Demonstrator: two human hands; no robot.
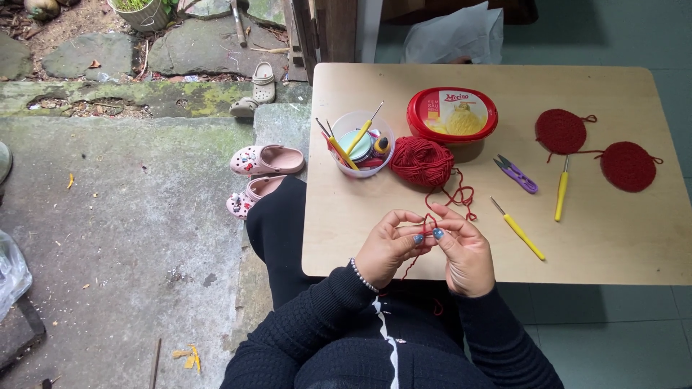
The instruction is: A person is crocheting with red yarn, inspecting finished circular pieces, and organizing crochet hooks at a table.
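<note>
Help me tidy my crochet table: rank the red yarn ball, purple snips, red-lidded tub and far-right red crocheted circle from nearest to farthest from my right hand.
From the right hand:
1. Red yarn ball, just beyond the hands, slightly left.
2. Purple snips, up and to the right, almost as near.
3. Red-lidded tub, behind the yarn.
4. Red crocheted circle, far right.

Bare tabletop (346, 216) open at 9 o'clock of left hand (389, 248). Yarn ball (422, 161) and plastic cup (360, 144) block 12 o'clock. Yellow hook (520, 230) lies at 3 o'clock of right hand (467, 252), scissors (516, 174) at 2 o'clock. Open lane between hook and front edge.
</note>
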